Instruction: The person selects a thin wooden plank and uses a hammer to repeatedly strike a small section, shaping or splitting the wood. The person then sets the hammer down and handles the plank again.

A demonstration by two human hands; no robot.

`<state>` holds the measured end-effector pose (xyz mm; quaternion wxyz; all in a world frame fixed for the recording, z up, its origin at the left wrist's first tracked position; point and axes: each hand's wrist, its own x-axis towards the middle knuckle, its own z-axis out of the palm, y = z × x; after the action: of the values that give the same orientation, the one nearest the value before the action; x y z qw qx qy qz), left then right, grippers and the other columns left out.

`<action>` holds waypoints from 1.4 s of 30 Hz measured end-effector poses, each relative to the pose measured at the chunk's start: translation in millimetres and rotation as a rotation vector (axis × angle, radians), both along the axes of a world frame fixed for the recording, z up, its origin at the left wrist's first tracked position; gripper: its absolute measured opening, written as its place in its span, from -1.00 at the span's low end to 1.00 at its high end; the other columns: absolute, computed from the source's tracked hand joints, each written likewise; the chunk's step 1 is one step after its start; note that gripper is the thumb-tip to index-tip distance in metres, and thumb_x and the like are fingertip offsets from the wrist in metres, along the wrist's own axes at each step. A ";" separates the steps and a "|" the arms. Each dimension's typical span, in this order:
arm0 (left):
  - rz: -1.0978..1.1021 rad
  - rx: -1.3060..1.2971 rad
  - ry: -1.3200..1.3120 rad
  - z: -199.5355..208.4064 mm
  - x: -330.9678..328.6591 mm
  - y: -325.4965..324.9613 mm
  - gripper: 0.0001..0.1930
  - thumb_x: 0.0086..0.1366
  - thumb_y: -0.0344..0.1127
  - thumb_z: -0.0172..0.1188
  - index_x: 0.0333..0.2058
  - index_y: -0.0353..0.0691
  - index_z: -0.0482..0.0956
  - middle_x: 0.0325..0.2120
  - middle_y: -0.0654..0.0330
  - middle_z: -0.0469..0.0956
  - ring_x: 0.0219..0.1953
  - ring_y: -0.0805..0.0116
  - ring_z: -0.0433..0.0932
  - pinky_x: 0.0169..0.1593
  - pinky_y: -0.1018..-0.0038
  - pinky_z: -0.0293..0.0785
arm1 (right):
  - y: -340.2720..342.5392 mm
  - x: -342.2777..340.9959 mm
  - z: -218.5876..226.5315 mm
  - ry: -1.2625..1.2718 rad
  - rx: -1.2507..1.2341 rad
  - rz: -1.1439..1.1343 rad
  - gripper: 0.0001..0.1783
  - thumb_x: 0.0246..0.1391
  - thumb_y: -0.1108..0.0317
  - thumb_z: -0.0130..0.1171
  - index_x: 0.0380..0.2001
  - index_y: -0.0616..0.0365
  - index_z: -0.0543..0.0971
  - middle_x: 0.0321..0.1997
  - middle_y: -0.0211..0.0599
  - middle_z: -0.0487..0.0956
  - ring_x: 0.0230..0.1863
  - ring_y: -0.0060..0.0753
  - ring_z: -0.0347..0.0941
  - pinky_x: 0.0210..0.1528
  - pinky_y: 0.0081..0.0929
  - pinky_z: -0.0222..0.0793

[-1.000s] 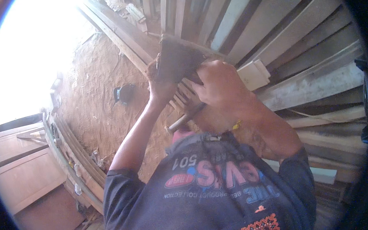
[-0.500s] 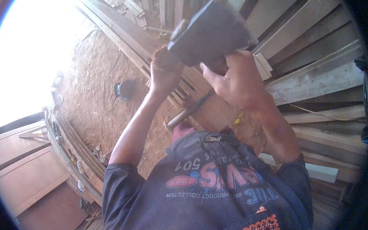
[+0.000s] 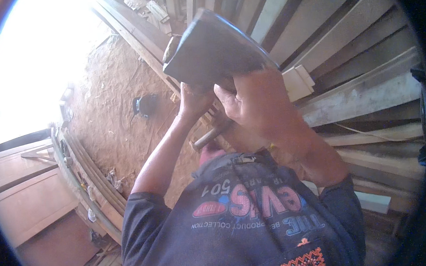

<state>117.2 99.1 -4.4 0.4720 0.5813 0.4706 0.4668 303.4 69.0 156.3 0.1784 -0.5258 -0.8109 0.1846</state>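
Stacked planks (image 3: 362,94) lean beside sandy ground (image 3: 119,114).

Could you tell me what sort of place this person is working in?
Probably a carpentry or timber yard: long planks stacked on the right, a sawdust-strewn floor, and wooden panels leaning at the left.

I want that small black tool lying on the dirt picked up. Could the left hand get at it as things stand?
Probably not right away: the left hand grips the raised dark slab together with the right hand, while the black tool lies apart on the dirt floor.
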 end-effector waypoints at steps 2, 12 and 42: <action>0.041 0.095 0.191 -2.0 -0.3 -9.2 -0.68 0.17 -0.41 0.34 -0.06 -0.27 0.67 -0.15 0.03 0.69 -0.10 0.06 0.64 0.02 0.14 0.56 | -3.3 -5.6 -4.3 -0.095 -0.010 0.023 -0.75 0.14 0.25 0.31 -0.35 0.25 0.69 -0.33 0.12 0.67 -0.26 0.25 0.66 -0.14 0.09 0.58; 0.004 0.060 0.069 -25.4 -5.7 -4.5 -0.70 0.16 -0.43 0.32 -0.09 -0.25 0.70 -0.13 0.02 0.70 -0.07 -0.01 0.64 0.04 0.14 0.55 | -19.1 4.8 -21.1 0.090 0.038 0.041 -0.77 0.11 0.25 0.34 -0.38 0.24 0.67 -0.37 0.08 0.67 -0.24 0.22 0.67 -0.10 0.08 0.59; 0.320 0.042 0.159 45.3 7.0 19.9 -0.73 0.33 -0.31 0.47 -0.35 -0.25 0.51 -0.46 0.36 0.47 -0.36 0.53 0.44 -0.27 0.45 0.42 | -52.1 102.6 -83.0 0.285 -0.279 -0.428 -0.65 0.13 0.39 0.42 -0.05 0.33 0.66 -0.13 -0.01 0.76 -0.09 -0.17 0.73 0.01 -0.23 0.58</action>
<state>124.2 118.9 40.9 0.3407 0.5437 0.5831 0.4983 406.0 16.9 73.3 0.2514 -0.6731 -0.6152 0.3243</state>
